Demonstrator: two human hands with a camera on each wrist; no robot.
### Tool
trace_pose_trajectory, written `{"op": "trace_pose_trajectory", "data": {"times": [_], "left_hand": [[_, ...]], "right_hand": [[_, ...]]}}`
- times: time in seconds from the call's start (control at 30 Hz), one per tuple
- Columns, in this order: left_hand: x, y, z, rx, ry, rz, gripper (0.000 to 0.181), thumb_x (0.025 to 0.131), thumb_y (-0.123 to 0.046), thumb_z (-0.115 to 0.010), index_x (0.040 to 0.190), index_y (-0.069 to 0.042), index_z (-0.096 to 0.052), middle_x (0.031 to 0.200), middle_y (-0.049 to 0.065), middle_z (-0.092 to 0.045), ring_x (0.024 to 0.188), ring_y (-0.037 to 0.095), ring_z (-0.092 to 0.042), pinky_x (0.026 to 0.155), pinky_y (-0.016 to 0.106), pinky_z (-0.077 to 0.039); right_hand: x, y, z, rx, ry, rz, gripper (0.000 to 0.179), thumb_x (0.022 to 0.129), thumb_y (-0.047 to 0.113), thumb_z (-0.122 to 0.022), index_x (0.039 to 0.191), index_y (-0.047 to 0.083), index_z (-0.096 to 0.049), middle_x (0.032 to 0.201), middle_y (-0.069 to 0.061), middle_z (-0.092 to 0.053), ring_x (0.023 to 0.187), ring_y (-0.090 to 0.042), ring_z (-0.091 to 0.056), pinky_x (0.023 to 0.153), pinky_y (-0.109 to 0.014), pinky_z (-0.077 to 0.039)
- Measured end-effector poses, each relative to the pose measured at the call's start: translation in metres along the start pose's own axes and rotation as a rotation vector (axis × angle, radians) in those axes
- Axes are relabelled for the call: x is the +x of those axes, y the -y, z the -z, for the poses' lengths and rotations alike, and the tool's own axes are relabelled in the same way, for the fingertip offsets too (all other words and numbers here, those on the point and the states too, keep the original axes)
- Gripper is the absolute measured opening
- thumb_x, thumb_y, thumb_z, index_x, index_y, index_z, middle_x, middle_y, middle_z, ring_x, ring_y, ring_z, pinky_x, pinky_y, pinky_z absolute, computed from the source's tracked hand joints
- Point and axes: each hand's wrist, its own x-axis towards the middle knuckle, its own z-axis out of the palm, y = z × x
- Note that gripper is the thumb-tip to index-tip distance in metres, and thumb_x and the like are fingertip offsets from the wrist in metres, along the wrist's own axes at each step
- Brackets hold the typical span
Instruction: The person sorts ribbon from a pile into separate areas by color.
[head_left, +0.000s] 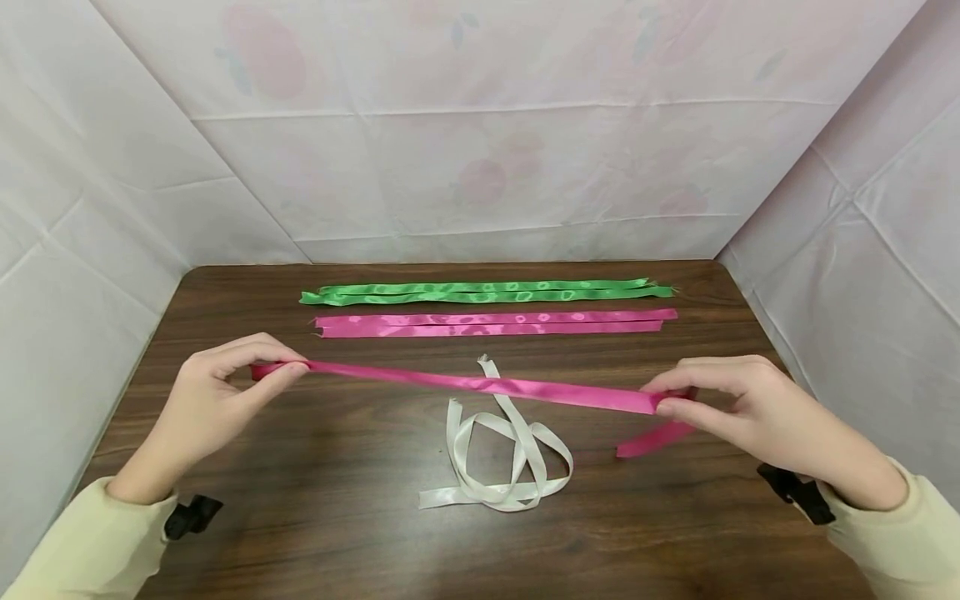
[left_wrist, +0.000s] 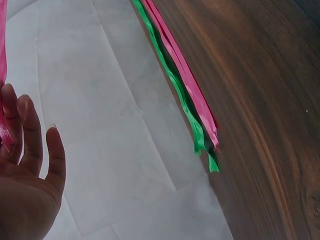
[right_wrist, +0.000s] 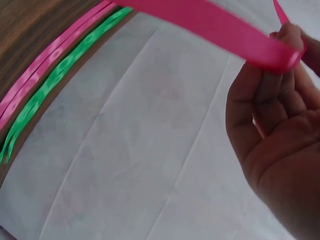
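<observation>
A pink satin ribbon (head_left: 480, 384) is stretched between both hands above the table, sloping slightly down toward the right. My left hand (head_left: 225, 392) pinches it near one end, between thumb and forefinger, with a short tail behind the fingers. On the other side my right hand (head_left: 738, 404) pinches the ribbon, and a loose tail hangs below those fingers. In the right wrist view the ribbon (right_wrist: 210, 27) bends round the fingertips. A white ribbon (head_left: 517, 492) lies in loose loops on the table, partly below the stretched one.
Two green ribbon strips (head_left: 480, 292) lie side by side along the back of the brown wooden table (head_left: 315, 533). Just in front of them lie two pink ribbon strips (head_left: 487, 325). Pale patterned cloth (head_left: 480, 167) hangs behind the table and along both sides.
</observation>
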Motion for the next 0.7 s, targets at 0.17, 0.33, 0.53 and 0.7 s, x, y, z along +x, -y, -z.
{"op": "trace_pose_trajectory", "data": {"times": [0.17, 0.33, 0.53, 0.7], "left_hand": [[-0.001, 0.005, 0.004, 0.02, -0.011, 0.039, 0.032, 0.078, 0.011, -0.082, 0.091, -0.018, -0.079, 0.082, -0.012, -0.069, 0.071, -0.002, -0.05, 0.06, 0.017, -0.036], [-0.003, 0.012, 0.008, 0.025, -0.02, 0.114, 0.024, 0.083, 0.006, -0.081, 0.091, -0.017, -0.079, 0.083, -0.016, -0.069, 0.07, -0.002, -0.049, 0.058, 0.018, -0.036], [-0.003, 0.022, 0.011, 0.05, -0.06, 0.155, 0.022, 0.084, 0.003, -0.081, 0.091, -0.018, -0.079, 0.08, -0.019, -0.068, 0.069, -0.002, -0.048, 0.056, 0.019, -0.034], [-0.003, 0.028, 0.014, 0.084, -0.047, 0.226, 0.018, 0.087, -0.004, -0.082, 0.091, -0.022, -0.078, 0.079, -0.02, -0.066, 0.071, -0.002, -0.047, 0.056, 0.02, -0.033]], "right_hand": [[-0.003, -0.007, 0.007, 0.016, 0.042, 0.016, 0.054, 0.079, -0.009, -0.081, 0.115, 0.031, -0.073, 0.097, 0.025, -0.07, 0.079, 0.006, -0.063, 0.07, -0.012, -0.047], [-0.005, -0.017, 0.013, -0.017, 0.048, -0.007, 0.055, 0.08, -0.008, -0.081, 0.117, 0.032, -0.072, 0.098, 0.025, -0.071, 0.08, 0.008, -0.06, 0.069, -0.012, -0.045], [-0.008, -0.032, 0.015, -0.015, 0.047, -0.102, 0.043, 0.085, -0.004, -0.079, 0.113, 0.027, -0.074, 0.089, 0.02, -0.072, 0.073, 0.004, -0.059, 0.063, -0.014, -0.044], [-0.009, -0.048, 0.018, -0.041, 0.041, -0.182, 0.038, 0.087, -0.002, -0.078, 0.111, 0.028, -0.074, 0.089, 0.02, -0.071, 0.069, 0.001, -0.057, 0.06, -0.016, -0.043]]}}
